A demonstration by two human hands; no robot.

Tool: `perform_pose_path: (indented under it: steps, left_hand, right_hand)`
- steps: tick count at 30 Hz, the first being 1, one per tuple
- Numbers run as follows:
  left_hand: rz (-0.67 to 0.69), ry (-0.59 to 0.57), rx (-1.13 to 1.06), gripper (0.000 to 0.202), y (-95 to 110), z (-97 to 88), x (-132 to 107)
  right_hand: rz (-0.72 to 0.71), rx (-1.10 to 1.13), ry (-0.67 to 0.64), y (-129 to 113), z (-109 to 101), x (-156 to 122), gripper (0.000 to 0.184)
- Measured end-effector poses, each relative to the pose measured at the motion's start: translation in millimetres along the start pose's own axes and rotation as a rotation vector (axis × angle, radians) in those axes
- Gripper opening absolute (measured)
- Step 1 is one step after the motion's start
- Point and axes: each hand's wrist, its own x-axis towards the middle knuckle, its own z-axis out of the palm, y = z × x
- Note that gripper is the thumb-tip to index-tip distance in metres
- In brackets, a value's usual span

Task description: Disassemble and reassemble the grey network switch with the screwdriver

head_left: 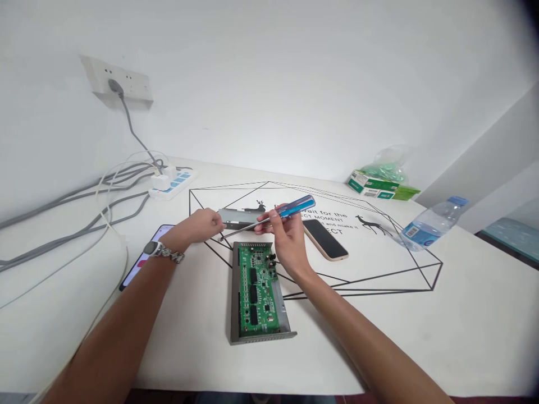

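My right hand (288, 238) is wrapped round a screwdriver (297, 207) with a clear blue handle. Its shaft slants down to the left, and the tip ends just below my left hand (205, 225). The left fingers are pinched together near that tip; whatever they hold, if anything, is too small to make out. Behind the shaft lies a flat grey metal piece (240, 215), partly hidden by the hands. Nearer to me, a green circuit board (263, 297) sits in an open grey metal casing (234, 322) on the table.
Right of my right hand lies a dark-screened phone (326, 240). Another phone (133, 276) is partly under my left forearm. A power strip (172, 185) with cables stands at the back left. A water bottle (433, 224) and green-white boxes (373, 184) are at the right.
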Motion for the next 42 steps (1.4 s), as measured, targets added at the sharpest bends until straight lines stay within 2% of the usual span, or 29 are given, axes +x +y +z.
perform_pose_path:
  steps: [3,6,10,18,30,36,42]
  left_hand:
    - [0.032,-0.025,-0.118,0.026,0.9,-5.1,-0.7]
    - [0.057,-0.114,-0.230,0.031,0.0,-5.7,-1.2]
    - [0.066,-0.195,-0.266,0.035,1.9,-2.9,-2.2]
    - [0.133,-0.125,-0.168,0.023,15.8,-4.8,-7.0]
    - [0.153,-0.033,-0.098,0.011,30.0,-1.3,-8.5]
    - [0.209,0.004,-0.032,0.012,36.0,1.9,-8.5]
    - [0.245,0.007,-0.072,0.017,32.3,3.5,-5.9]
  right_hand:
    - [-0.033,0.010,0.038,-3.9,-4.3,4.8,0.024]
    - [-0.053,0.019,0.083,-5.9,-8.1,9.3,0.025]
    - [-0.056,0.028,0.107,-6.6,-10.6,12.8,0.027]
    - [-0.056,0.005,0.123,-4.7,-13.4,15.1,0.027]
    - [-0.112,-0.112,0.155,-10.3,-14.6,18.5,0.026]
    - [-0.137,-0.142,0.160,-15.2,-14.2,17.3,0.028]
    - [-0.135,-0.138,0.198,-19.1,-14.9,18.6,0.027]
